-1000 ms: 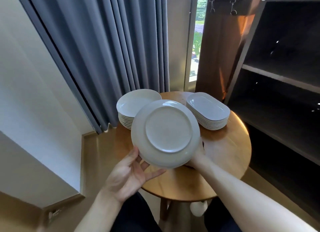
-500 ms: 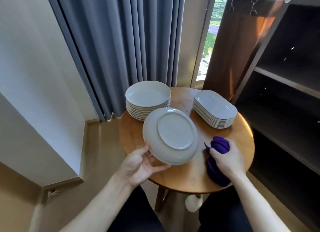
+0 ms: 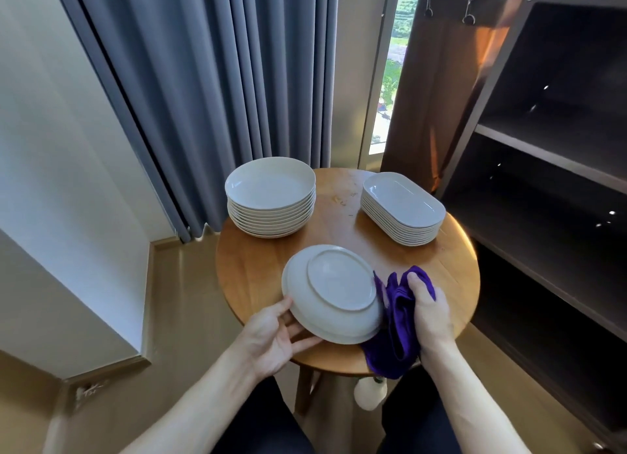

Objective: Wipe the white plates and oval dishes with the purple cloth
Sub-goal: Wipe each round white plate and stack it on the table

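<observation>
Over the near edge of the round wooden tabletop (image 3: pixel 258 267): left hand (image 3: pixel 271 338) holds one white plate (image 3: pixel 336 294) by its near-left rim, thumb on top, fingers curled below. Plate is tilted, underside facing up. Right hand (image 3: pixel 429 309) is just right of it, fingers closed round the bunched purple cloth (image 3: pixel 397 338), which touches the plate's right rim and hangs past the tabletop edge. Far left: stack of round plates (image 3: pixel 271 195). Far right: stack of oval dishes (image 3: pixel 402 207). Grey curtain (image 3: pixel 220 80) behind, dark shelf unit (image 3: pixel 549 155) on the right.
</observation>
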Available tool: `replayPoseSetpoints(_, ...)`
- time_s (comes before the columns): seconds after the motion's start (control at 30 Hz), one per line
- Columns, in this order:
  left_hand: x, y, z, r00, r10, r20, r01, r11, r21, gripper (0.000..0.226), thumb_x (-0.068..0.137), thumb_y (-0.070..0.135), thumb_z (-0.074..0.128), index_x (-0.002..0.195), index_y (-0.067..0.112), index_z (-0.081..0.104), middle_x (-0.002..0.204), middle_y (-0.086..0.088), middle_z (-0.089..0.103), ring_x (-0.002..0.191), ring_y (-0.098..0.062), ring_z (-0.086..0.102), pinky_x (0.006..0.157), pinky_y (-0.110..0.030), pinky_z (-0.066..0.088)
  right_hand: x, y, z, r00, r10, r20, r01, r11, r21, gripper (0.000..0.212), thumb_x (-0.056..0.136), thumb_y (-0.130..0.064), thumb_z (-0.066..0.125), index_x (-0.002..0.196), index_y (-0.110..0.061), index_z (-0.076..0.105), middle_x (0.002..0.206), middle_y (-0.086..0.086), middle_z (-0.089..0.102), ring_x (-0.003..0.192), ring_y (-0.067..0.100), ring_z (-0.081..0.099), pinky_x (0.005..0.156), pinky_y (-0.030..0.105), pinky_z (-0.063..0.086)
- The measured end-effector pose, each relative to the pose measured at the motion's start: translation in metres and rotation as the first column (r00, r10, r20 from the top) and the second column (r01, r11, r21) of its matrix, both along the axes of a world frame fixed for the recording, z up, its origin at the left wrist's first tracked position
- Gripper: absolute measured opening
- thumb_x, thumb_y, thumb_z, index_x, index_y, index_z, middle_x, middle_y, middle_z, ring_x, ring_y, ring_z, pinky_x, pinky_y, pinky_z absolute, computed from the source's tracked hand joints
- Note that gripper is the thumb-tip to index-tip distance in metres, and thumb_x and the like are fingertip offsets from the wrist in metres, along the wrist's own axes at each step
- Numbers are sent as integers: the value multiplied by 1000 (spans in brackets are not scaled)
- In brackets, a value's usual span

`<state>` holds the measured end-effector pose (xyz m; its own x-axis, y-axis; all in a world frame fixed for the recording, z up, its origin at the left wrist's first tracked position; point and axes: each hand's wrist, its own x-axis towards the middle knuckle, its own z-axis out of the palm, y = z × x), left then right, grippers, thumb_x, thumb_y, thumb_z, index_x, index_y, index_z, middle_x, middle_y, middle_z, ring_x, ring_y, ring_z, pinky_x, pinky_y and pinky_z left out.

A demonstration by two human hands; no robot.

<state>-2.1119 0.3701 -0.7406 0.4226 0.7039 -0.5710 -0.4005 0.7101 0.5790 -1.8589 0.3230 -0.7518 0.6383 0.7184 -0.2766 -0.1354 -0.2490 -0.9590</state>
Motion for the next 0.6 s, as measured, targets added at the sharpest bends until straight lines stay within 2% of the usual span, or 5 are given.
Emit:
replayPoseSetpoints(0.1,-4,6,1,988,-44,-149,58,994,92,30,106,25,52,133,13,60,123,-16,73,107,-34,73,85,-53,61,-3,10,1,992,18,123,-8,997,-79,40,96,-57,57,109,-20,59,103,0,67,90,17,62,69,32,42)
replayPoseSetpoints(0.2,-5,6,-4,923,-88,-374,169,967,190,42,100,17,64,138,6,50,119,-13,74,105,-28,75,84,-44,63,-6,26,3,951,147,272,-101,979,-175,48,94,-61,52,125,-24,53,121,4,60,104,22,59,84,38,44)
replayPoseSetpoints(0.27,-4,6,-9,881,-60,-468,188,954,232,66,98,11,67,152,16,30,126,-14,68,108,-27,72,78,-38,64,-10,38,4,896,241,374,-147,954,-263,57,91,-60,54,136,-25,49,132,6,54,109,25,57,95,42,48)
replayPoseSetpoints(0.37,-7,12,-11,877,-73,-475,218,942,257,93,95,8,70,160,39,11,120,-15,70,101,-25,75,73,-37,64,-12,56,11,771,386,507,-169,891,-421,64,87,-64,49,141,-29,46,131,7,50,116,30,55,102,48,48)
replayPoseSetpoints(0.6,-10,16,-19,881,-44,-471,189,945,266,92,91,10,75,158,40,21,113,-17,73,100,-24,76,76,-40,64,-9,118,29,521,614,593,-197,763,-616,54,81,-65,41,123,-33,56,114,6,56,107,32,58,98,49,48)
